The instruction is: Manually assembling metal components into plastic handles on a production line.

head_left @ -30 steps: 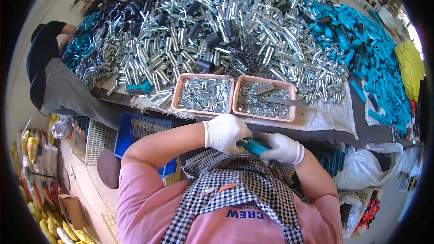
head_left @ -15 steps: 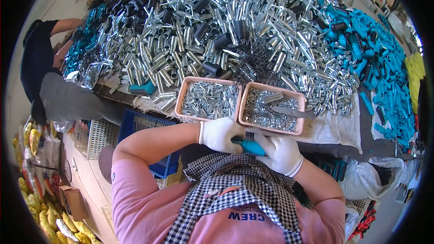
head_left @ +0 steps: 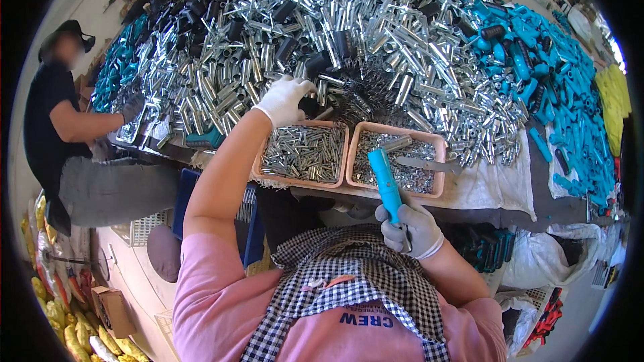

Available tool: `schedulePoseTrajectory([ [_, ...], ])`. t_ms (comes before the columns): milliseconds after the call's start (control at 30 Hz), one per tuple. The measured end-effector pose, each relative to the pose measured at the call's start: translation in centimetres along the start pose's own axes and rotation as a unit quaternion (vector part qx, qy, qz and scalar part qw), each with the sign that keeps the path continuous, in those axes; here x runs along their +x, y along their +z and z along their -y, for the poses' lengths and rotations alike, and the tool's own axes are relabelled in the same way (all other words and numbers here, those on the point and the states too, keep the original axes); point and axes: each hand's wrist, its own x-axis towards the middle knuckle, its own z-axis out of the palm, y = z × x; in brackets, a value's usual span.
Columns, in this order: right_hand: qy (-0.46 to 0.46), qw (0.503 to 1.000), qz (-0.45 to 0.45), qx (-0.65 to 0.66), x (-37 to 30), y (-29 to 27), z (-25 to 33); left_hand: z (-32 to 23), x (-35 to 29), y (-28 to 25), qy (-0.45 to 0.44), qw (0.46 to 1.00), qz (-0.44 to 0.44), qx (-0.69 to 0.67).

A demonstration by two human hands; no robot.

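A teal plastic tubular handle [head_left: 387, 185] is gripped upright in the white-gloved right hand [head_left: 410, 228], just below two pink plastic trays [head_left: 349, 141] of small metal parts; the gloved left hand [head_left: 285, 98] is stretched, fingers curled, onto the heap of silver metal tubes [head_left: 349, 47]; whether anything is grasped cannot be told; judging by the heap, most assembly is left

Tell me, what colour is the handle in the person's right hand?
Teal blue: the handle in the right hand, seen in the head view.

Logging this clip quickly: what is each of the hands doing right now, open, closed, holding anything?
Left hand: reaching into the pile of metal tubes; grip cannot be told.
Right hand: closed around a teal handle.
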Motion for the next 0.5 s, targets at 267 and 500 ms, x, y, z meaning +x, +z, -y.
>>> schedulePoseTrajectory([
  [267,0.030,0.996,0.076,0.040,-0.9,0.5,-1.5,0.1,-1.5,2.7,-0.049,0.987,-0.109,-0.106],
  [500,0.051,0.995,0.074,0.032,-1.4,1.9,-2.8,-1.4,-0.2,2.8,-0.066,0.974,-0.188,-0.111],
])
